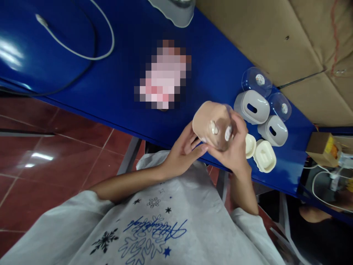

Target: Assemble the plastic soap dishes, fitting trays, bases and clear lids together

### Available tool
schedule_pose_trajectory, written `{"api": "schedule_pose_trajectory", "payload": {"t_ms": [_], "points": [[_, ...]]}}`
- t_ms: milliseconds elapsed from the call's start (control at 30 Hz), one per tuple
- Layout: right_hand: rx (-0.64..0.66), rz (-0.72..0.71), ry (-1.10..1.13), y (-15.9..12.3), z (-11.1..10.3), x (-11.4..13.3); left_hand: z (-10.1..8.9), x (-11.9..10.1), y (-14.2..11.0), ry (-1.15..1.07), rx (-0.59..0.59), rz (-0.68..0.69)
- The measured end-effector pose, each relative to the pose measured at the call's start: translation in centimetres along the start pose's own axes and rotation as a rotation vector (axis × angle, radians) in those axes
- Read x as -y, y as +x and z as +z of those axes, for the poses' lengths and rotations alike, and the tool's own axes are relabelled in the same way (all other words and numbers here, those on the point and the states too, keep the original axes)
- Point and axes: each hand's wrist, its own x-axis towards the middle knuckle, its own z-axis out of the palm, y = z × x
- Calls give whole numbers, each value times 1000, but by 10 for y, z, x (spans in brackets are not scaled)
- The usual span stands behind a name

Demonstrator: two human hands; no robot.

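Note:
Both hands hold a peach plastic box over the table's front edge, tilted, with its rounded bottom or side towards the upper left. A clear lid with a round white sticker covers its right end. My left hand supports the box from below left, its thumb near the lower edge. My right hand wraps the lid end, fingers curled round the far side and thumb underneath. Part of the left fingers is hidden behind the box. A small whitish spot on the box may be a part or a reflection.
Right of my hands on the blue table stand two white oval boxes with slots, two cream trays and two clear lids. A blurred-out pink item, a white cable and a grey object lie farther off.

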Motion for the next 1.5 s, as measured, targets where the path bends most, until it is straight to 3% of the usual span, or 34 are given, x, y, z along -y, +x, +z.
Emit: {"api": "schedule_pose_trajectory", "payload": {"t_ms": [100,267,367,467,567,700,800,867,967,1067,1167,1267,1367,1433,1500], "points": [[114,-57,-110,30,-11,-11,2,-3,-3,4,-73,-12],[262,2,-243,67,-11,-31,0,-8,-9,95,-75,-52],[234,50,-371,89,-10,-30,0,-9,-11,164,-63,-43],[109,98,-462,100,-23,-20,0,-9,-11,182,-53,-27],[81,83,-447,79,-48,-8,-2,-8,-10,191,-27,6],[174,98,-275,5,-75,2,-5,-8,-8,182,9,-11],[196,118,-311,-50,-74,4,-6,-11,-7,145,9,-77],[203,120,-364,-72,-65,5,-5,-13,-7,109,-4,-139],[121,119,-332,-80,-47,12,-1,-14,-7,40,-31,-250],[-4,79,-126,-64,-33,29,5,-13,-6,-109,-25,-391],[75,-98,82,-36,-32,38,12,-11,-3,-275,24,-545],[64,-149,46,-6,-43,14,18,-14,3,-342,-36,-594],[-45,70,-305,16,-57,-39,19,-19,10,-359,-124,-565],[32,215,-472,23,-62,-70,18,-21,14,-359,-120,-570],[80,278,-514,22,-63,-82,16,-21,17,-365,-96,-587]]}}
